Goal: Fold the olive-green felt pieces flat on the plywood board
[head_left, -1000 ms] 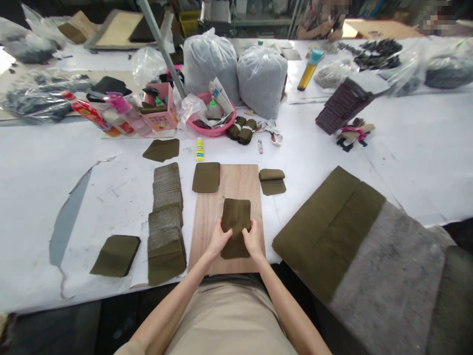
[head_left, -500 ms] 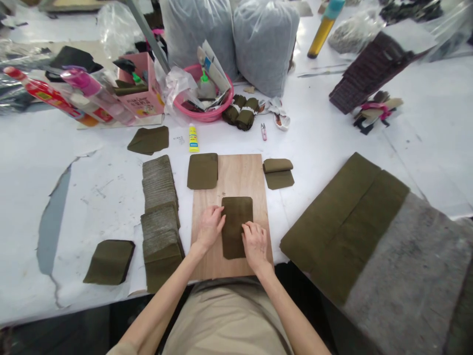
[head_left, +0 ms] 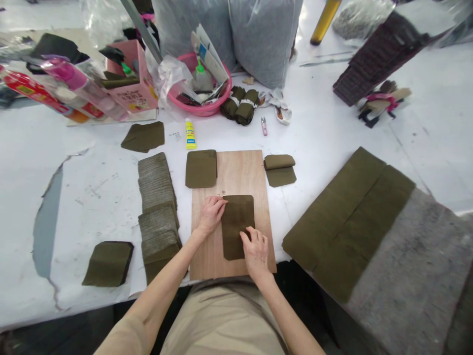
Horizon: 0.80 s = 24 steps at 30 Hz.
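An olive-brown fabric rectangle (head_left: 236,217) lies flat on a wooden board (head_left: 242,172). My left hand (head_left: 213,213) touches its upper left corner, thumb and fingertips brought together on the edge. Over its lower right part is my right hand (head_left: 255,249), thumb and index finger apart, with nothing seen between them. A squarer olive piece (head_left: 201,169) overlaps the board's upper left corner. Just beyond the board's upper right edge rests a partly folded piece (head_left: 280,170). Overlapping layered pieces (head_left: 158,217) form a column left of the board.
Another olive stack (head_left: 108,264) lies at the left front. Large olive panels (head_left: 351,222) are at the right. Behind the board are a yellow tube (head_left: 190,134), pink snips (head_left: 263,126), rolled bundles (head_left: 240,106) and a pink basket (head_left: 199,109). A dark stack (head_left: 377,56) leans at the back right.
My left hand has slid up to the rectangle's top left corner. My right hand has shifted slightly down, its thumb and index finger spreading. The view has moved a little.
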### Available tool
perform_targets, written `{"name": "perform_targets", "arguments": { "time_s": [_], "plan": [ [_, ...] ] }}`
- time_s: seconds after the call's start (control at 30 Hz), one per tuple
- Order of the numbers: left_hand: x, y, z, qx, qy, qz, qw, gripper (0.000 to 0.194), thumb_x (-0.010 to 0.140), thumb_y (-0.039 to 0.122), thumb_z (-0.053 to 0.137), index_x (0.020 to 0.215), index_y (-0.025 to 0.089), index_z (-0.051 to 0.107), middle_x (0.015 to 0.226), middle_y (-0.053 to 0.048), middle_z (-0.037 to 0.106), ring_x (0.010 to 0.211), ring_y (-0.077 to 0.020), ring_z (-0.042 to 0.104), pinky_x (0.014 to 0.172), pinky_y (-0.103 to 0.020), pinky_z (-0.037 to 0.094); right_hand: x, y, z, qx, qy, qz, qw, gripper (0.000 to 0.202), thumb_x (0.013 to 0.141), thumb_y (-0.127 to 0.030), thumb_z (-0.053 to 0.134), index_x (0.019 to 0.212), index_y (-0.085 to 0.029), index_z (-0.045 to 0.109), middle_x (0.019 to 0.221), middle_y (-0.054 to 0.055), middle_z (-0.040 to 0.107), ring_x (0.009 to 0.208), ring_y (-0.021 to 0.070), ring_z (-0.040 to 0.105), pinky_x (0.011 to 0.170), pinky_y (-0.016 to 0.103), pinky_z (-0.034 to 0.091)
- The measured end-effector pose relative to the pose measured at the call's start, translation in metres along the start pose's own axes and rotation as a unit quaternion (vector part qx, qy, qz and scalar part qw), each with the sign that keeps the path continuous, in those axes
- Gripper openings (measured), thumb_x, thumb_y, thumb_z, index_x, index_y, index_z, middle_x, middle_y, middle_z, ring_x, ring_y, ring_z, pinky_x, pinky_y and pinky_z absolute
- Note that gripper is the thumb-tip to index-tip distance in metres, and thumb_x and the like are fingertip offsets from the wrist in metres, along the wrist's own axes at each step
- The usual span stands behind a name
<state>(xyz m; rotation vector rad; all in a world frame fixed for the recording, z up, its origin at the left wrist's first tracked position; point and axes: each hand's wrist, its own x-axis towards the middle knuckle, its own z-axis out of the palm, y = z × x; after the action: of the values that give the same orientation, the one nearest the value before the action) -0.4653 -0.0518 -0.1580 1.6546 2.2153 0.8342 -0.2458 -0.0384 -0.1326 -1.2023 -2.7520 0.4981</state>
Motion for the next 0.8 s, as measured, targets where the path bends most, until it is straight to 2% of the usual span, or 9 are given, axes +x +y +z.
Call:
{"name": "perform_targets", "arguments": {
  "time_s": [0.13,0.33,0.8],
  "plan": [
    [0.000,-0.003,0.002,-0.017,0.006,-0.008,1.000,0.018,0.091,0.020,0.046,0.099,0.020,0.062,0.099,-0.007,0.059,0.100,-0.0217,0.052,0.087,-0.039,0.045,0.000,-0.002,-0.003,0.017,0.000,-0.001,1.000,0.024,0.085,-0.010,0.057,0.103,-0.025,0.065,0.115,0.007,0.060,0.105,0.0219,0.051,0.089,0.037,0.037],
    [-0.001,-0.005,0.004,-0.030,0.010,-0.011,0.999,0.019,0.092,0.020,0.045,0.099,0.020,0.063,0.099,-0.007,0.059,0.100,-0.0210,0.052,0.088,-0.038,0.045,0.013,-0.010,-0.001,0.035,-0.034,-0.085,0.995,0.032,0.085,-0.009,0.057,0.110,-0.026,0.063,0.119,0.007,0.057,0.111,0.0218,0.047,0.088,0.035,0.039],
    [-0.002,-0.005,0.006,-0.031,0.011,-0.025,0.999,0.020,0.092,0.021,0.044,0.099,0.021,0.062,0.101,-0.007,0.060,0.100,-0.0207,0.052,0.088,-0.037,0.044,0.003,-0.016,0.005,0.018,-0.028,-0.032,0.999,0.035,0.084,-0.008,0.055,0.115,-0.023,0.061,0.114,0.008,0.059,0.105,0.0214,0.050,0.085,0.035,0.043]
  ]
}}
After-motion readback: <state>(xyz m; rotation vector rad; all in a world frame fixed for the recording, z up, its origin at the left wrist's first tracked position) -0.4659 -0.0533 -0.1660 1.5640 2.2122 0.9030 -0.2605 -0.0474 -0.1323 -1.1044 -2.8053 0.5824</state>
